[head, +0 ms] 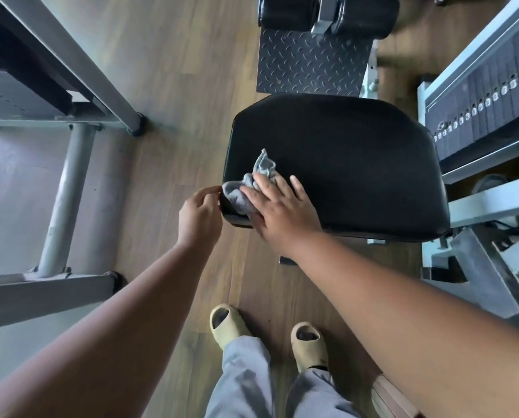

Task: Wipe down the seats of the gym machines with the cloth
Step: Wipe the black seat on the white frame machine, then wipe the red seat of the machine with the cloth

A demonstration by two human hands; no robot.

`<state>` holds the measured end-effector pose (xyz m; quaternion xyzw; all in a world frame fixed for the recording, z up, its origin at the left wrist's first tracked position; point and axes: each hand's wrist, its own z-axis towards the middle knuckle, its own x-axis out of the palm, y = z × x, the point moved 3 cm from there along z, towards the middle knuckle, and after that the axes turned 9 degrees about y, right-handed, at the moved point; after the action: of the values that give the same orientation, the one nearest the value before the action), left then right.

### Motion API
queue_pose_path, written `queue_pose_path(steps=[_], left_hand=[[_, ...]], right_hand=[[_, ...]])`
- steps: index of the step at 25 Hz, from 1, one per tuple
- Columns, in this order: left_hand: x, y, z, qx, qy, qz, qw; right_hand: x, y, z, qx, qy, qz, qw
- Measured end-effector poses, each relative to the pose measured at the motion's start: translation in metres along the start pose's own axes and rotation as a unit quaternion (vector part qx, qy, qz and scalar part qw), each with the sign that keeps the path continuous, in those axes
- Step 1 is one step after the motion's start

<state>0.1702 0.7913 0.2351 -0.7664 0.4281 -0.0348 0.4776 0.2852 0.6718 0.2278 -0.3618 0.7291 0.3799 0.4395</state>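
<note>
A black padded seat (357, 164) of a gym machine fills the middle of the view. A crumpled grey cloth (249, 184) lies on the seat's near left corner. My right hand (282, 212) lies flat on the cloth and presses it onto the seat, fingers spread. My left hand (199, 218) hovers just off the seat's left edge, fingers loosely curled, its fingertips close to the cloth's edge; nothing shows in its grip.
A weight stack (487, 113) in a pale frame stands right of the seat. A checkered footplate (309, 61) and black roller pads (327, 10) lie beyond it. Another machine's grey frame (68, 191) stands at left. Wooden floor (185, 70) lies between; my feet in sandals are below.
</note>
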Motion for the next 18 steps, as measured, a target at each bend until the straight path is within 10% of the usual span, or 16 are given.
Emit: queue_pose_path(steps=[10,18], left_hand=[[0.013,-0.015,-0.074,-0.013,-0.011,0.094,0.995],[-0.065,-0.021,-0.221,0.002,-0.055,0.258,0.965]], right_hand=[[-0.025,-0.169,-0.121,0.149,0.049,-0.005,0.988],[-0.124,0.003,-0.132,-0.028,0.104,0.135,0.985]])
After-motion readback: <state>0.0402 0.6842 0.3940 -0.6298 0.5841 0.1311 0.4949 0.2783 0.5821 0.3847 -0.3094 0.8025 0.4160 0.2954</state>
